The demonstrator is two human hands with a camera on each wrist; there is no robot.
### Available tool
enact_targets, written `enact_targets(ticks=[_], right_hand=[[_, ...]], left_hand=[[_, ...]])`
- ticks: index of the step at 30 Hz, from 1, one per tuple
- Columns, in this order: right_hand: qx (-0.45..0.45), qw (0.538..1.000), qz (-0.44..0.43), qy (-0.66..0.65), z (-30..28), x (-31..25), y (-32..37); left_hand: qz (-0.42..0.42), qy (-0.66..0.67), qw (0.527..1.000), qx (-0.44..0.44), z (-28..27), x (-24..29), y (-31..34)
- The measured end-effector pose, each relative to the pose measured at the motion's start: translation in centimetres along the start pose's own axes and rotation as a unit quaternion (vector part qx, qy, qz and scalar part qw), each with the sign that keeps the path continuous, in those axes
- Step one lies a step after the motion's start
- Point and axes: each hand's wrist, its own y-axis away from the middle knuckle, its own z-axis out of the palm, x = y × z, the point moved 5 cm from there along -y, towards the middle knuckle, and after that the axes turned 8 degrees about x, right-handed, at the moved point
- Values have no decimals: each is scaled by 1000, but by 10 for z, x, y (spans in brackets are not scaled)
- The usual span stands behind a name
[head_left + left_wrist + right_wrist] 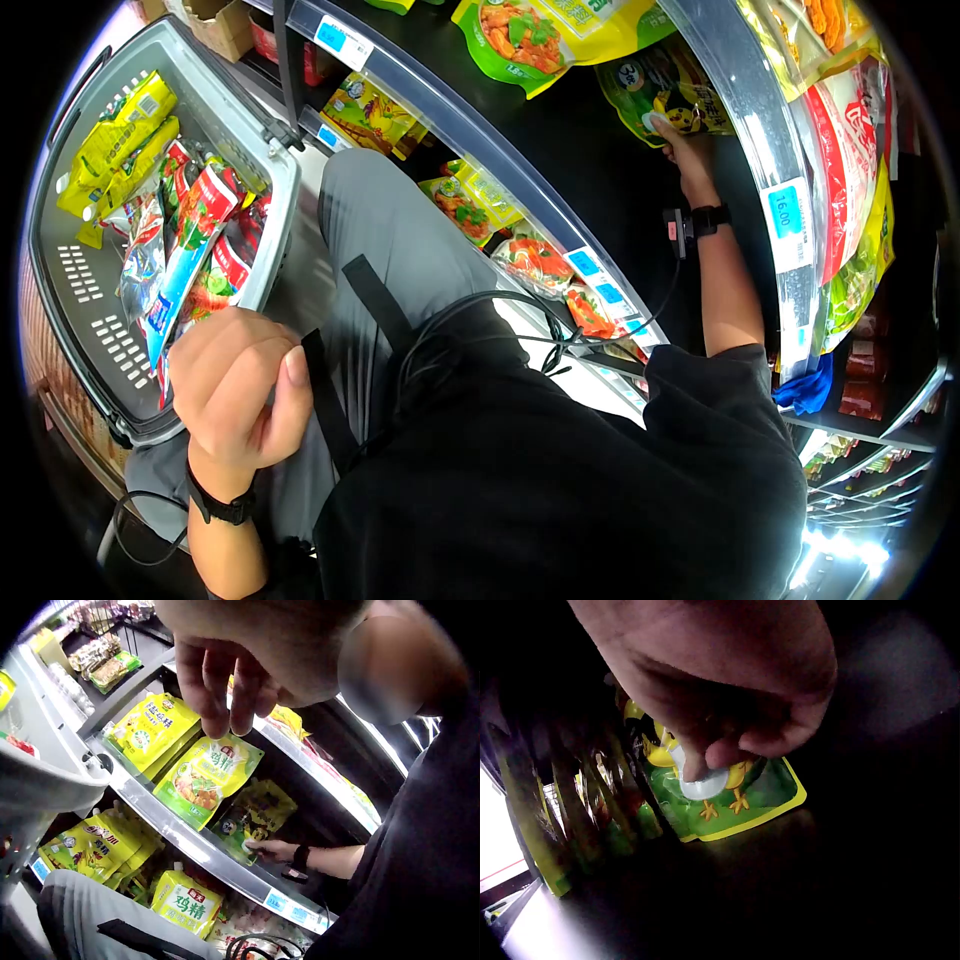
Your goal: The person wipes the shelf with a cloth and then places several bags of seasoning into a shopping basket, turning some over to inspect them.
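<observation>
Deep in the dark shelf my right hand (pixel 690 165) has its fingertips at the lower part of a seasoning pouch (pixel 630 90). The pouch is dark green with a yellow edge and printed cartoon chicks, as the right wrist view shows. There, my bent fingers pinch at a white patch (pixel 705 786) on its front; the far side is hidden. My left hand (pixel 240 385) hangs loosely curled over the near edge of a grey basket (pixel 280 190), holding nothing. In the left wrist view, a yellow-green chicken bouillon bag (pixel 206 780) stands in front of the pouch, below the left fingers.
The basket holds yellow pouches (pixel 120 140) and several red and blue packets (pixel 195 230). A clear shelf rail (pixel 450 105) with price tags (pixel 785 222) borders the shelf. More bags (pixel 465 205) sit on the lower shelf. Black cables (pixel 470 330) cross my lap.
</observation>
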Motion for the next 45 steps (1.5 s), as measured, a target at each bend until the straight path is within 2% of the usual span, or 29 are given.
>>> enact_targets(ticks=[9, 12, 13, 15, 17, 19, 21, 24, 26, 29, 31, 32, 34, 36, 38, 40, 42, 43, 45], right_hand=[[-15, 1000, -3, -11, -1, -1, 0], [-31, 994, 44, -90, -1, -1, 0], [-31, 996, 41, -77, -1, -8, 4], [27, 984, -11, -176, -8, -28, 12], [31, 982, -18, -183, -10, -35, 14], [69, 970, 14, -231, -11, -39, 16], [57, 970, 6, -237, -10, -35, 15], [33, 951, -84, -295, -7, -36, 20], [50, 957, -86, -274, -6, -32, 24], [75, 964, -89, -240, -8, -32, 26], [84, 959, -67, -261, -10, -29, 20], [86, 957, -65, -269, -10, -28, 16], [100, 957, -47, -268, -12, -26, 7], [119, 961, -2, -249, -12, -21, -6], [120, 965, -5, -234, -12, -17, -17], [122, 968, -9, -218, -18, -18, -21], [52, 982, 30, -182, -23, -16, -24], [52, 982, 30, -181, -29, -16, -26], [135, 970, -22, -202, -52, -20, -31]], left_hand=[[9, -7, 1000, -1, 3, -1, 7], [-17, -3, 1000, -7, 7, -4, 9], [-27, 1, 1000, -11, 7, -5, 11], [-35, 15, 999, -34, 9, -3, 12], [-29, 38, 998, -38, 13, 4, 16], [-9, 50, 997, -51, 18, 12, 19], [-32, 53, 993, -104, 18, 22, 19], [1, 48, 996, -80, 21, 24, 23], [2, 46, 997, -65, 21, 23, 24], [-22, 55, 994, -96, 12, 17, 17], [-24, 88, 977, -193, 10, 15, 17], [-23, 90, 977, -193, 12, 15, 16], [-43, 82, 986, -141, 13, 14, 12], [-42, 79, 985, -151, 12, 13, 13], [-42, 77, 983, -162, 15, 13, 17], [-33, 27, 994, -103, 19, 15, 20], [-37, 27, 993, -104, 21, 14, 22], [-39, 25, 993, -105, 21, 13, 22], [-41, 27, 992, -114, 22, 13, 21]])
